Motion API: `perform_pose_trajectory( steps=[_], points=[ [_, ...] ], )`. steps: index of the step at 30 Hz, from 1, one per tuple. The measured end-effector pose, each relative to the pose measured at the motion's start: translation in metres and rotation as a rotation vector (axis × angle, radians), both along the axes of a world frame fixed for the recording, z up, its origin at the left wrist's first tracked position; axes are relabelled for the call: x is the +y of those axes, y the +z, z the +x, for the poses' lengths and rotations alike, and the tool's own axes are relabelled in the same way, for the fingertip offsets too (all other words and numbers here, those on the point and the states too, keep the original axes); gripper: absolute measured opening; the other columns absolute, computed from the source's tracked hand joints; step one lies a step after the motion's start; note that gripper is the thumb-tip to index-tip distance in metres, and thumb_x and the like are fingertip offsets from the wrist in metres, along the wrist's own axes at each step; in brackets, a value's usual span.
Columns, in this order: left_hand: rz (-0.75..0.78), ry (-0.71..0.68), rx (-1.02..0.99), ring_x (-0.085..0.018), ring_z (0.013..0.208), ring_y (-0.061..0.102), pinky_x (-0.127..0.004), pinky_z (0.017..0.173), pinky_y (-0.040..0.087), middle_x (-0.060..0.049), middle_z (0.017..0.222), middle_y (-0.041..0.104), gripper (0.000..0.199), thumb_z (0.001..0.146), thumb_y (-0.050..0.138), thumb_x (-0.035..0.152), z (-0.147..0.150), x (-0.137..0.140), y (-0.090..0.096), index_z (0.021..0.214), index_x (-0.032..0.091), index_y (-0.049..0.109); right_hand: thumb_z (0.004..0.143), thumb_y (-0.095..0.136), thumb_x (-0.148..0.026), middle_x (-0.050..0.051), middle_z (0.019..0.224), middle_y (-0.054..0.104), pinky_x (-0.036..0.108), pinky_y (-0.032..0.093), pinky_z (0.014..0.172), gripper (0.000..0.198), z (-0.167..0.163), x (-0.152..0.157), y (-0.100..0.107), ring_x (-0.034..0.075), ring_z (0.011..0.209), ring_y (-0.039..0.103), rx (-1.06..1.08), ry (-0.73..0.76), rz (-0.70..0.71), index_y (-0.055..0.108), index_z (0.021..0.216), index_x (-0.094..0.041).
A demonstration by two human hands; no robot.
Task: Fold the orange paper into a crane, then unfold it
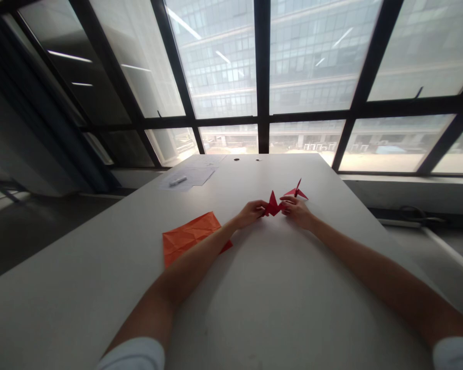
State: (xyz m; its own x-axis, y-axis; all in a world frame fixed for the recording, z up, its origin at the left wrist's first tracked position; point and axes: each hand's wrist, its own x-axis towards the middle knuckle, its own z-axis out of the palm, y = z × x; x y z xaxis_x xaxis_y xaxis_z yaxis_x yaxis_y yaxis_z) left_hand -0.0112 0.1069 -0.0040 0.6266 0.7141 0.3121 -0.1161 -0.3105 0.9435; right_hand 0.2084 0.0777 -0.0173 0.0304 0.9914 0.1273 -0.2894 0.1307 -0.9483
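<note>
Between my two hands is a red folded paper figure (272, 204) with a pointed peak standing up in its middle. My left hand (251, 213) pinches its left side, and my right hand (296, 211) has its fingers closed on the right side. Just beyond my right hand rests a second red folded paper piece (301, 194) with a thin point sticking up. Under and beside my left forearm lies a creased orange paper sheet (189, 236). A red corner of paper (226, 247) shows past the forearm, the rest hidden.
White papers (196, 172) with a white marker-like object (178, 181) on them lie at the far left of the white table (278, 308). Two small dark spots mark the table's far end. Large dark-framed windows (263, 77) stand behind it.
</note>
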Motion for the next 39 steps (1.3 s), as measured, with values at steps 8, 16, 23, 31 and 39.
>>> perform_pose_trajectory(
  steps=[8, 16, 23, 31, 39],
  points=[
    [-0.010, 0.172, -0.127, -0.022, 0.095, 0.061, -0.038, 0.088, 0.047, -0.010, 0.104, 0.066, 0.026, 0.073, 0.077, 0.030, 0.002, 0.007, -0.006, 0.092, 0.014, 0.070, 0.058, 0.086, -0.034, -0.001, 0.070, 0.064, 0.030, 0.055, 0.063, 0.032, -0.009, 0.001, -0.001, 0.012, 0.059, 0.061, 0.070, -0.197, 0.069, 0.067, 0.079, -0.019],
    [0.373, 0.909, 0.052, -0.022, 0.103, 0.050, -0.038, 0.093, 0.042, -0.008, 0.107, 0.050, 0.019, 0.090, 0.058, 0.032, 0.012, -0.006, -0.003, 0.106, 0.021, 0.056, 0.069, 0.077, -0.032, 0.004, 0.077, 0.070, 0.038, 0.058, 0.073, 0.018, -0.012, 0.000, -0.001, 0.020, 0.072, 0.067, -0.193, -0.532, 0.360, 0.071, 0.080, -0.018],
    [-0.006, 0.900, -0.013, -0.027, 0.121, 0.045, -0.036, 0.094, 0.043, -0.017, 0.132, 0.040, 0.069, 0.077, 0.073, 0.054, 0.017, -0.005, -0.012, 0.128, 0.021, 0.040, 0.076, 0.072, -0.036, 0.007, 0.085, 0.071, 0.041, 0.058, 0.079, 0.017, -0.019, -0.006, 0.006, 0.023, 0.083, 0.069, -0.219, -0.574, 0.463, 0.066, 0.078, -0.020],
    [-0.485, 0.115, -0.228, -0.022, 0.093, 0.067, -0.039, 0.090, 0.053, -0.014, 0.112, 0.064, 0.049, 0.079, 0.075, 0.049, 0.021, -0.010, -0.002, 0.111, 0.015, 0.059, 0.084, 0.062, -0.026, 0.007, 0.093, 0.071, 0.039, 0.056, 0.082, 0.008, -0.026, -0.025, 0.010, 0.022, 0.092, 0.067, -0.425, -0.416, 0.631, 0.066, 0.078, -0.022],
    [-0.229, 0.368, -0.222, -0.019, 0.082, 0.069, -0.035, 0.075, 0.058, -0.013, 0.114, 0.065, 0.084, 0.066, 0.087, 0.025, 0.006, 0.000, -0.003, 0.139, 0.021, 0.047, 0.089, 0.056, -0.026, 0.006, 0.091, 0.070, 0.040, 0.054, 0.084, 0.014, -0.024, -0.027, 0.012, 0.023, 0.091, 0.066, -0.591, -0.454, 0.669, 0.065, 0.079, -0.024]
  ],
)
